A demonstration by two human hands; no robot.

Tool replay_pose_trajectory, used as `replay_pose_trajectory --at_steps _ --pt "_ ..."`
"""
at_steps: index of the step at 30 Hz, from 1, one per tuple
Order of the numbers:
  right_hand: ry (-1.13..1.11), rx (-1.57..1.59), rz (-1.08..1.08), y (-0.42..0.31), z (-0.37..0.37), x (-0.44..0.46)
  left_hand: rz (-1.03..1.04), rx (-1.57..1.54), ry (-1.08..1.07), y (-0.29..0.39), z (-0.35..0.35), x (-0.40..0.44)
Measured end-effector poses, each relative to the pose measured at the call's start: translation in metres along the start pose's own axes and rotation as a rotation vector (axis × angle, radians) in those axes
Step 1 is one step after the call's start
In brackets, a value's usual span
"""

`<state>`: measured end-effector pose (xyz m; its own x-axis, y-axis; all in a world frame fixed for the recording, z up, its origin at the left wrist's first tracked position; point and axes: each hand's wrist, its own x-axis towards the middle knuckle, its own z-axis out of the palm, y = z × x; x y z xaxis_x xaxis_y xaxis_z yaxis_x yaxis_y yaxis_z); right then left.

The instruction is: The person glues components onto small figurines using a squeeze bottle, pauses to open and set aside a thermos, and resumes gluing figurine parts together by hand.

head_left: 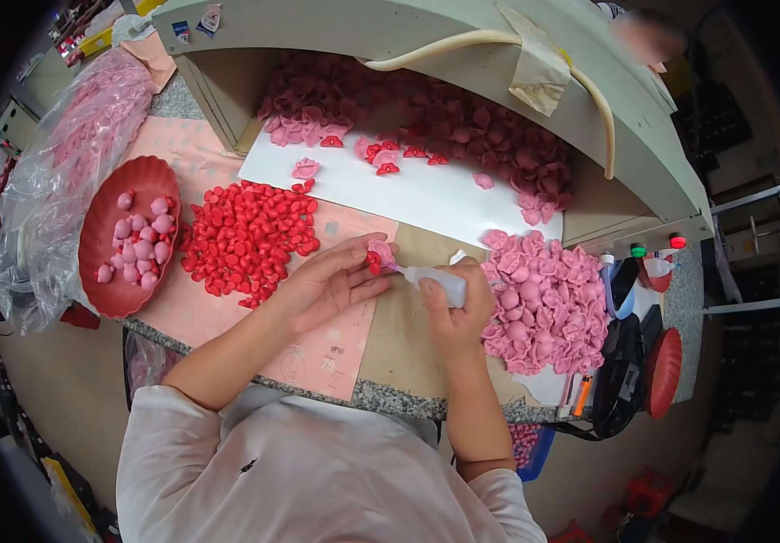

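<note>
Between the fingertips of my left hand (336, 282) is a small pink petal-shaped piece (379, 248) with a red piece (374, 262) against it. My right hand (462, 312) grips a translucent white squeeze bottle (440, 284), tilted so that its thin nozzle points left. The nozzle tip is at the red and pink pieces; whether it touches them I cannot tell. Left of my left hand lies a heap of glossy red pieces (250, 237). A pile of pink petal-shaped pieces (548, 303) lies just right of my right hand.
A red scalloped tray (100, 281) with round pink pieces stands at the left, beside a plastic bag (33, 217). Ahead, a grey hooded cabinet (426, 27) covers a white sheet (444, 199) and more pink pieces. Markers (582, 396) and a black pouch (623, 385) lie at the right.
</note>
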<state>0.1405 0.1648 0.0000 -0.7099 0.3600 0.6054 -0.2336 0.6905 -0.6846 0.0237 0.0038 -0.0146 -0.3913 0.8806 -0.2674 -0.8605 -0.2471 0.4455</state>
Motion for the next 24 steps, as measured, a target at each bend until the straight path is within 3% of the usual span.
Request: replay_pose_trajectory --at_steps 2,4,5,10,12,14,16,20,24 --pt "0.168 0.143 0.130 0.005 -0.007 0.003 -0.013 0.002 0.020 0.001 0.001 0.000" --pt "0.321 0.457 0.397 0.006 -0.026 0.008 -0.017 0.006 0.003 0.002 -0.001 0.000" --pt "0.311 0.503 0.393 0.014 -0.043 0.005 -0.003 0.013 0.003 0.002 -0.001 0.000" --pt "0.283 0.342 0.489 0.021 -0.094 0.001 -0.016 -0.013 0.008 0.003 0.002 -0.004" --pt "0.115 0.046 0.663 0.023 -0.104 0.000 -0.010 0.001 0.000 0.003 0.004 -0.005" --pt "0.037 -0.148 0.616 0.022 -0.098 0.005 -0.014 -0.006 -0.008 0.003 0.003 -0.005" --pt "-0.285 -0.598 0.234 0.019 -0.087 0.013 -0.010 -0.001 -0.007 0.005 0.003 -0.005" --pt "-0.487 -0.830 0.114 0.030 -0.074 0.017 -0.004 0.016 0.007 0.007 0.003 -0.007" --pt "-0.405 -0.710 0.138 0.022 -0.070 0.016 0.002 -0.001 -0.011 0.009 0.004 -0.008"
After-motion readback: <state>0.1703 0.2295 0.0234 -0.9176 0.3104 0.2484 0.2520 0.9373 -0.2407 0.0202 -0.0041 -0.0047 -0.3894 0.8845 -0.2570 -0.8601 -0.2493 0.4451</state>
